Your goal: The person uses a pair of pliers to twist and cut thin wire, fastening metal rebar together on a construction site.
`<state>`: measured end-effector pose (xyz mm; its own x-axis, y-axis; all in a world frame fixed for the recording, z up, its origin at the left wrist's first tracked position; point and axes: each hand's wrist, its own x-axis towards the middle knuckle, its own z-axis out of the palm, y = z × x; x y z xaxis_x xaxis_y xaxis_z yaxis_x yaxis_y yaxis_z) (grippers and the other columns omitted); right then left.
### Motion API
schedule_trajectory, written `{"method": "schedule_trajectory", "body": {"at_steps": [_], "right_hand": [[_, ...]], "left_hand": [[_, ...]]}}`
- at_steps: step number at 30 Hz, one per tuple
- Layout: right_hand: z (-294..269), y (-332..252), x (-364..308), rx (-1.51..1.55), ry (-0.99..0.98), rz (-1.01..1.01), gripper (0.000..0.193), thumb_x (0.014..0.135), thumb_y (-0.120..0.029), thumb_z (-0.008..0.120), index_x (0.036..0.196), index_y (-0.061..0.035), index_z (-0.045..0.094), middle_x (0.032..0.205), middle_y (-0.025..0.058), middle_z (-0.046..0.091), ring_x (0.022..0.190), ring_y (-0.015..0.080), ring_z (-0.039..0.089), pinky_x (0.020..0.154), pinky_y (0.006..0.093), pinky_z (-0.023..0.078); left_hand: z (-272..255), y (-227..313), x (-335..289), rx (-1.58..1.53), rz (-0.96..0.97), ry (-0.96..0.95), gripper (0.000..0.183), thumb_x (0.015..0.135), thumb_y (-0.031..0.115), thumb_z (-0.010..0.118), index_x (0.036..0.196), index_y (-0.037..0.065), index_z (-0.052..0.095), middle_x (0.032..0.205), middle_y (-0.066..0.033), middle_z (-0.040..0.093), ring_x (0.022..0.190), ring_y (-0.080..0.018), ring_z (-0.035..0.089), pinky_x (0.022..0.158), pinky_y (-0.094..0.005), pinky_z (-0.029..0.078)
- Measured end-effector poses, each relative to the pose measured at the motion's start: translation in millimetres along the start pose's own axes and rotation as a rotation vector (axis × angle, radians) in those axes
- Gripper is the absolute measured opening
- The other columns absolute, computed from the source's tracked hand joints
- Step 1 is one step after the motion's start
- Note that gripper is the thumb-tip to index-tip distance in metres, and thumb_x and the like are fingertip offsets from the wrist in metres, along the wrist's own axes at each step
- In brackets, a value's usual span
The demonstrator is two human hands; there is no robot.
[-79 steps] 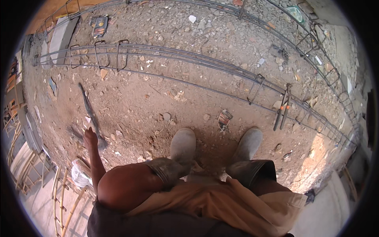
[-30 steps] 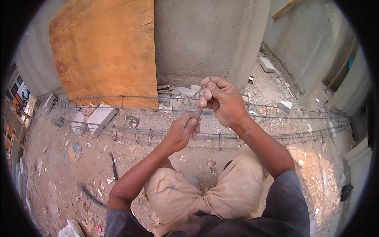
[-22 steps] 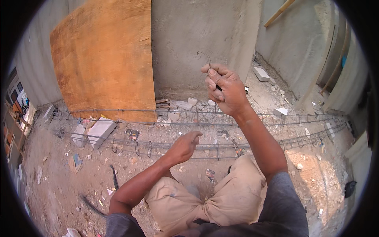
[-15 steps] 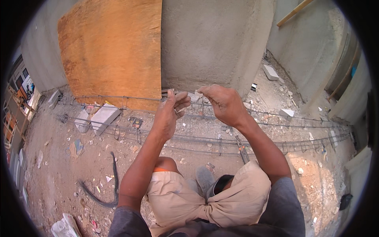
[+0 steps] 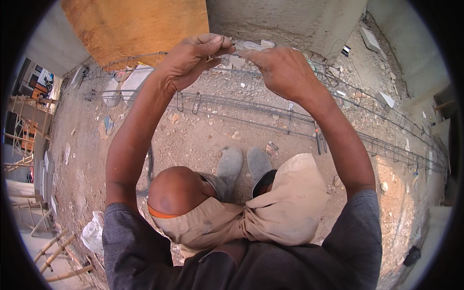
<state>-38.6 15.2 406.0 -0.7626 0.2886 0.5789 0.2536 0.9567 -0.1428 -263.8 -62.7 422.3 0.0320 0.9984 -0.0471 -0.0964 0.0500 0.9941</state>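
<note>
My left hand (image 5: 195, 55) and my right hand (image 5: 285, 72) are raised in front of me, their fingertips almost meeting. The left thumb and fingers are pinched together. On the right, the index finger reaches toward the left fingertips and the other fingers are curled in. Whatever lies between the fingertips is too small to make out. A thin wire (image 5: 341, 40) curves beyond my right hand; I cannot tell whether it is held. Below both hands, long cages of steel reinforcing bar (image 5: 241, 102) with square stirrups stretch across the ground. A pair of pincers (image 5: 318, 137) leans by the nearer cage.
An orange-brown plywood sheet (image 5: 140, 26) stands against the grey wall (image 5: 270, 21). Pale blocks (image 5: 135, 84) lie at the left behind the cages. Rubble covers the ground around my boots (image 5: 230, 166). A white sack (image 5: 93, 233) and bamboo poles (image 5: 58, 252) are at the lower left.
Both hands have risen in the view. The left hand has turned and closed from loosely spread fingers into a pinch. My view has tilted down, bringing both boots into sight.
</note>
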Motion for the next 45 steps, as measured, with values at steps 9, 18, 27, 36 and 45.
{"method": "schedule_trajectory", "body": {"at_steps": [9,18,27,36,45], "right_hand": [[85.6,25.2,1.9,0.681,-0.314,0.547,0.025,0.097,-0.010,0.050,0.112,0.0009,0.066,0.062,0.0033,0.055,0.055,0.0090,0.049,0.055,0.0276,0.041],[197.5,86.1,-180.0,0.931,-0.306,1.280,0.025,0.095,-0.006,0.049,0.112,0.0027,0.064,0.072,0.0061,0.060,0.055,0.0093,0.053,0.047,0.0259,0.042],[244.0,42.6,-233.1,1.150,-0.652,1.271,0.023,0.088,-0.003,0.049,0.104,0.0010,0.066,0.065,0.0072,0.062,0.053,0.0124,0.054,0.049,0.0292,0.043],[267.0,27.0,-211.2,1.148,-0.815,1.214,0.030,0.090,-0.004,0.049,0.115,0.0009,0.064,0.070,0.0057,0.063,0.055,0.0106,0.052,0.052,0.0269,0.044],[272.8,19.9,-218.7,1.239,-0.715,1.229,0.029,0.086,-0.005,0.052,0.110,0.0033,0.065,0.067,0.0076,0.064,0.050,0.0117,0.053,0.049,0.0279,0.044]], "left_hand": [[-79.2,-105.0,34.9,0.310,-0.003,0.316,0.039,0.094,0.037,0.063,0.111,0.002,0.065,0.109,-0.0078,0.067,0.099,-0.0164,0.061,0.086,-0.0339,0.043],[-238.7,-372.5,20.0,1.174,-0.384,0.614,0.046,0.083,0.039,0.071,0.096,-0.006,0.065,0.093,-0.0291,0.067,0.092,-0.0436,0.065,0.082,-0.0486,0.051],[-217.5,-396.7,56.2,1.222,-0.276,0.221,0.032,0.086,0.027,0.066,0.082,-0.004,0.064,0.080,-0.0288,0.064,0.079,-0.0456,0.063,0.071,-0.0487,0.049],[-98.8,-402.4,83.2,0.806,-0.360,0.166,0.030,0.089,0.024,0.067,0.077,-0.003,0.062,0.062,-0.0138,0.059,0.057,-0.0206,0.057,0.060,-0.0395,0.047],[-100.8,-400.3,84.5,0.795,-0.377,0.172,0.030,0.087,0.025,0.069,0.080,-0.003,0.065,0.063,-0.0157,0.063,0.060,-0.0226,0.064,0.061,-0.0387,0.049]]}}
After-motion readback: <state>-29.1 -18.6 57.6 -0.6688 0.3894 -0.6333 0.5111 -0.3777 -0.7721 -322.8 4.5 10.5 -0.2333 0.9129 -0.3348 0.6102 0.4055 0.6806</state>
